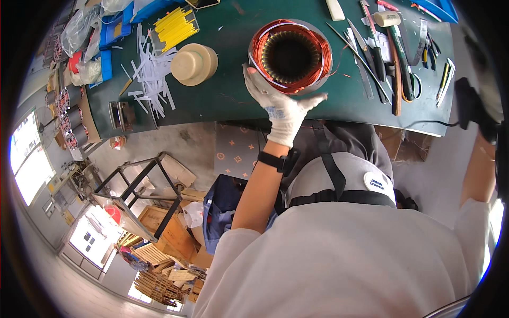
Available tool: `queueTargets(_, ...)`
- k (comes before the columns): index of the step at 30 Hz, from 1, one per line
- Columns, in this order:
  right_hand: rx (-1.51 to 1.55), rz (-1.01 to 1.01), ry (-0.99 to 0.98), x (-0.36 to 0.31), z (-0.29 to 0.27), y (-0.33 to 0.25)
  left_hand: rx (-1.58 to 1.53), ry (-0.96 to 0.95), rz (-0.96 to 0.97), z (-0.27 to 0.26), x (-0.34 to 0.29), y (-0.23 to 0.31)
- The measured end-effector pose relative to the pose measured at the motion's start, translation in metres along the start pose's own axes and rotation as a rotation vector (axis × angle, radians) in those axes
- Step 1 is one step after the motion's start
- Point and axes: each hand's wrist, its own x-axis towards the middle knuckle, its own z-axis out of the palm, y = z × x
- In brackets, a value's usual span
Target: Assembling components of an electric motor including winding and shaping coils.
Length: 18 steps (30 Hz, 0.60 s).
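Note:
A motor stator (324, 49) with orange-red copper windings and pale lacing around a dark round bore stands on the green tabletop. My left hand (275, 100), in a white work glove, lies against its near left side. Its fingers are stretched along the edge, and the thumb points away to the right. Loose copper wires stick out on the stator's right. At the far right rim my right hand (490, 79) is raised, gloved and dim. Its fingers are hard to make out, so whether it holds anything does not show. A black device (467, 103) with a cable sits beside it.
Left of the stator are a cream stepped cylinder (194, 64), white paper strips (152, 74) and yellow strips (175, 29). To its right lie a white-headed mallet (387, 19), scissors (417, 86), pliers (432, 52) and blades. A metal frame (139, 185) stands on the floor.

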Motion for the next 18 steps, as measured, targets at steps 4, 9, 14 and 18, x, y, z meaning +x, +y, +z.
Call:
queueTargets(4,-0.447,-0.007,0.585,-0.019,0.057,0.078,-0.074,0.036,0.006,0.000,0.010,-0.017)
queueTargets(9,-0.647,0.203,0.760,-0.013,0.080,0.046,-0.089,-0.069,0.043,-0.019,0.000,-0.017)
queueTargets(14,-0.798,-0.119,0.776,-0.073,0.009,0.039,-0.031,0.021,-0.089,0.005,-0.001,0.007)
queueTargets(18,-0.362,0.032,0.707,0.011,0.108,0.092,-0.080,-0.045,-0.066,-0.012,0.007,-0.006)
